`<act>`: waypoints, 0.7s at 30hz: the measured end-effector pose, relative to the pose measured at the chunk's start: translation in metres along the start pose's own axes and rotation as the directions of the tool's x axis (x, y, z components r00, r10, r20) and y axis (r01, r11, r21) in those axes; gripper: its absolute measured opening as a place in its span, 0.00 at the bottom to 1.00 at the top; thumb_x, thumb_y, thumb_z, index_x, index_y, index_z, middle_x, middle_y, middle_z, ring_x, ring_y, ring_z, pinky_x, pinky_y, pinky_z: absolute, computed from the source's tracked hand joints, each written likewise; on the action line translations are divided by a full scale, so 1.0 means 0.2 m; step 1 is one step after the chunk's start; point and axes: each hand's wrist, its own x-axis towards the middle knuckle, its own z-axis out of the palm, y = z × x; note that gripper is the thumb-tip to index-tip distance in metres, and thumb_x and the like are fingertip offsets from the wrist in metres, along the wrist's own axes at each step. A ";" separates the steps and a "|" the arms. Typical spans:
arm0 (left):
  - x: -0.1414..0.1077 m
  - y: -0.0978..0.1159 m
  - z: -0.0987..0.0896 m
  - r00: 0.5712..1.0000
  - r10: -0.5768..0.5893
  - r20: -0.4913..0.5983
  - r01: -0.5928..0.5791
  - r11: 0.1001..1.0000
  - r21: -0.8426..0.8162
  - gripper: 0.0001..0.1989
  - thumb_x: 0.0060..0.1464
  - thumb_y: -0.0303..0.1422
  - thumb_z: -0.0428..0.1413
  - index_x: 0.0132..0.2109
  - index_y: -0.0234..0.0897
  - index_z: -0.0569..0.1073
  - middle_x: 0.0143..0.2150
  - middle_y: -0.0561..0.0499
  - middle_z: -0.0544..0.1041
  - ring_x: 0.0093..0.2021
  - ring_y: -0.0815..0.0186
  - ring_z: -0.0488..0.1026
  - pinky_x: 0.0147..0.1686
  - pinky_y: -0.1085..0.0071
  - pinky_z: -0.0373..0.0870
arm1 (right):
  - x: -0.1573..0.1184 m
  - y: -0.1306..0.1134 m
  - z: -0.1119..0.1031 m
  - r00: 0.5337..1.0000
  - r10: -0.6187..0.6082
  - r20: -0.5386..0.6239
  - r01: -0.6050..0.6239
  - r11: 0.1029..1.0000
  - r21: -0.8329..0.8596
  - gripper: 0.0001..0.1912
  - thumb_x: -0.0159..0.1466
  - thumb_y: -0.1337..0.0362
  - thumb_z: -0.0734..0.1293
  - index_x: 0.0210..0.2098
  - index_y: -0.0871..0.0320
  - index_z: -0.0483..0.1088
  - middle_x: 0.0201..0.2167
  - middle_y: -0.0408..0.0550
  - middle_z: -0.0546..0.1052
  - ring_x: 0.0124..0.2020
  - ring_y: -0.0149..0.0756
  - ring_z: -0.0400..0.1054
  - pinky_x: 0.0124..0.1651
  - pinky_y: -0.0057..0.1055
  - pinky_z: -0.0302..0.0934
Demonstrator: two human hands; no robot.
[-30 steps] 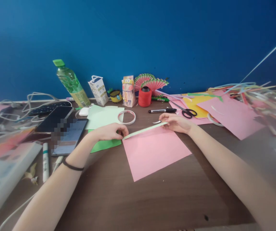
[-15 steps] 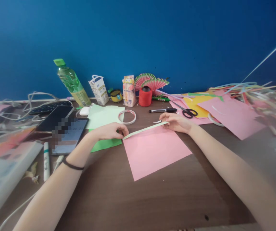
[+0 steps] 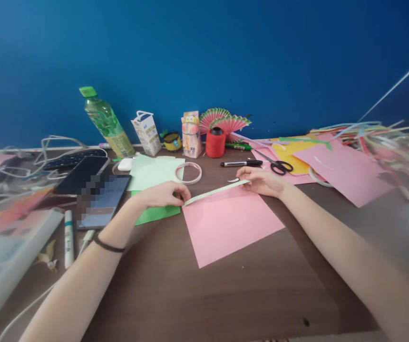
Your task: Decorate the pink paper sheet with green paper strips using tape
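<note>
A pink sheet of paper point(image 3: 229, 225) lies on the table in front of me. Along its far edge runs a narrow pale green paper strip point(image 3: 213, 194); whether it is a separate piece or a folded border I cannot tell. My left hand point(image 3: 165, 194) is closed, pinching the strip's left end at the sheet's far left corner. At the other end, my right hand point(image 3: 259, 181) pinches the strip between thumb and fingers. A small white curl point(image 3: 233, 180) sits by the right fingertips. Beneath and beside my left hand are a green sheet point(image 3: 158, 214) and a pale green sheet point(image 3: 150, 173).
A tape roll point(image 3: 188, 181), a black marker point(image 3: 241, 163) and scissors point(image 3: 280, 167) lie beyond the sheet. A green bottle point(image 3: 106, 121), a carton point(image 3: 146, 133) and a red spool point(image 3: 215, 143) stand by the blue wall. Phones and cables lie left, coloured papers right.
</note>
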 end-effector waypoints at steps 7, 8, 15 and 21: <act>0.00 0.00 0.00 1.000 -0.005 0.001 0.005 1.000 0.021 0.08 0.43 0.30 0.51 0.33 0.34 0.72 0.32 0.53 0.73 0.31 0.70 0.66 0.31 0.76 0.61 | 0.00 0.00 0.00 1.000 -0.002 0.005 0.002 1.000 -0.001 0.09 0.48 0.74 0.64 0.29 0.61 0.72 0.17 0.38 0.61 0.21 0.25 0.55 0.32 0.28 0.57; 0.00 0.00 0.00 1.000 -0.003 0.003 0.003 1.000 0.022 0.09 0.43 0.30 0.51 0.33 0.34 0.72 0.32 0.53 0.73 0.31 0.70 0.66 0.31 0.76 0.61 | 0.00 0.00 0.00 1.000 -0.002 0.007 0.002 1.000 0.000 0.09 0.48 0.74 0.64 0.29 0.61 0.72 0.17 0.38 0.61 0.21 0.25 0.55 0.32 0.28 0.57; 0.00 0.00 0.00 1.000 -0.014 -0.009 0.014 1.000 0.024 0.08 0.43 0.30 0.51 0.32 0.34 0.72 0.31 0.54 0.74 0.31 0.70 0.67 0.32 0.76 0.61 | 0.01 0.01 -0.01 1.000 -0.004 -0.003 0.004 1.000 -0.002 0.09 0.48 0.74 0.64 0.29 0.60 0.72 0.20 0.40 0.64 0.22 0.25 0.56 0.33 0.28 0.58; 0.00 -0.01 0.00 1.000 -0.017 -0.019 0.018 1.000 0.002 0.08 0.44 0.31 0.51 0.33 0.35 0.72 0.31 0.54 0.74 0.31 0.70 0.67 0.32 0.76 0.62 | 0.00 0.01 -0.02 1.000 0.002 -0.009 -0.002 1.000 -0.008 0.09 0.48 0.74 0.64 0.29 0.59 0.72 0.21 0.41 0.65 0.22 0.26 0.56 0.34 0.29 0.58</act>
